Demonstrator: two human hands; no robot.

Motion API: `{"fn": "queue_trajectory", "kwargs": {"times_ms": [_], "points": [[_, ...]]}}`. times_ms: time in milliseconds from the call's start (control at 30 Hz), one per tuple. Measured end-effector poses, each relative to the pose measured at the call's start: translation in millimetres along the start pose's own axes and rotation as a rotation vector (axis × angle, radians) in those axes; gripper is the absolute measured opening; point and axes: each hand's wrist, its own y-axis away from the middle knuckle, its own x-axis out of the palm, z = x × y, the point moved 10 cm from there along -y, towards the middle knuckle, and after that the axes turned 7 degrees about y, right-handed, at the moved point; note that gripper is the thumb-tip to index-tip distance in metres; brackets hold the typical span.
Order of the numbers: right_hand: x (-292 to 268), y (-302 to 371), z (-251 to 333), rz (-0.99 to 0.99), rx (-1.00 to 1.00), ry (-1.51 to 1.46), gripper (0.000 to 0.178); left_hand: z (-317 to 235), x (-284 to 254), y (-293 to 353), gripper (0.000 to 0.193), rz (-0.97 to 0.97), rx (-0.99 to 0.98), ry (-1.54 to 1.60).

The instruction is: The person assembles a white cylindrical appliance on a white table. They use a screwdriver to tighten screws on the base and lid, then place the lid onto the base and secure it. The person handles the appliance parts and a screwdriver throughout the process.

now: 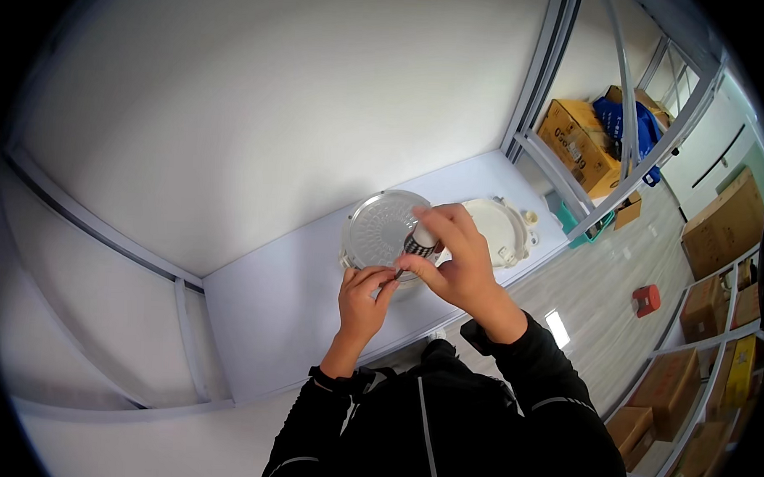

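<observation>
A stubby screwdriver-like tool [419, 245] with a white and black-checked handle is gripped in my right hand [465, 267]. Its thin dark tip points down and left, toward my left hand [363, 303], whose fingers pinch together at that end; any small piece there is too hidden to make out. Behind and below both hands lies a round, clear ribbed cover [381, 226] with a metallic rim and clips along its edge. Just right of it sits a round white housing [490, 221] with small fittings, partly covered by my right hand.
Small cream ring-shaped parts [531, 217] lie beside the housing on the white bench [270, 310]. Metal frame posts [539, 76] rise at the back right. Beyond stand a cardboard box [579, 144], a teal bin [597, 232], a red stool [646, 300] and shelves of boxes [667, 391].
</observation>
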Motion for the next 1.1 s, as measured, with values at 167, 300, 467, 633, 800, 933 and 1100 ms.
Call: {"fn": "queue_trajectory", "kwargs": {"times_ms": [167,300,467,633,800,933,1100], "points": [[1.6,-6.5,12.4,0.04,-0.017,0.141,0.055,-0.6,1.1,0.3,0.015,0.013,-0.006,-0.011],[-6.4,-15.5,18.3,-0.049,0.028,-0.072,0.057,0.5,1.7,1.2,0.015,0.006,-0.004,0.027],[7.6,-9.5,8.9,0.137,0.046,-0.122,0.063,1.0,1.5,3.3,0.015,-0.015,0.016,0.006],[6.5,-6.6,13.6,0.108,-0.013,0.02,0.061,0.0,1.1,3.5,0.016,-0.015,0.025,-0.004],[2.2,-14.2,18.2,0.014,0.063,-0.176,0.054,-1.4,1.2,3.0,0.018,-0.019,0.036,0.018],[7.6,-13.5,21.6,0.161,-0.05,-0.057,0.055,0.2,1.4,2.2,0.02,-0.011,0.031,-0.001],[2.9,-16.4,19.9,0.08,0.056,-0.095,0.052,-4.4,1.3,0.0,0.022,-0.026,0.02,-0.009]]}}
